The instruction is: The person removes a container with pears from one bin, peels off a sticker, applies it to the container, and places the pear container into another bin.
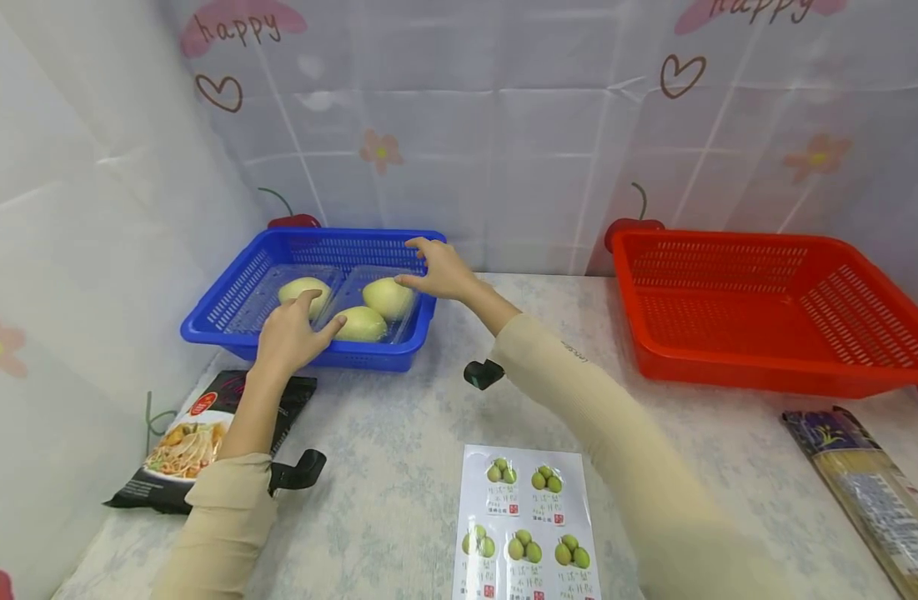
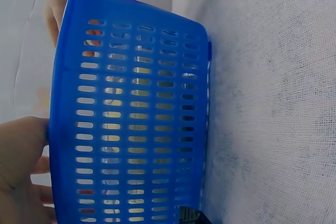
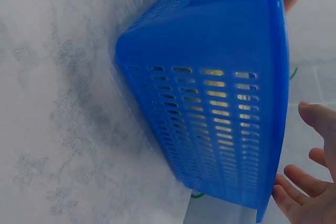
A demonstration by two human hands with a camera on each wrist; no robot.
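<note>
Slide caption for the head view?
Left hand and right hand over a blue perforated plastic basket holding three pale-green oval fruits in clear plastic trays.

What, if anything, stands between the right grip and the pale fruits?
From above, nothing visible blocks the right grip; the blue basket is open. Whether the clear boxes holding the pale fruits are covered, I cannot tell.

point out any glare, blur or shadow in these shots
Head view: glare whitens part of the glossy sticker sheet, and the right sleeve blurs toward the bottom edge; left wrist view: the tabletop's woven texture shows clearly; right wrist view: soft shadow lies on the tabletop beside the blue basket.
</note>
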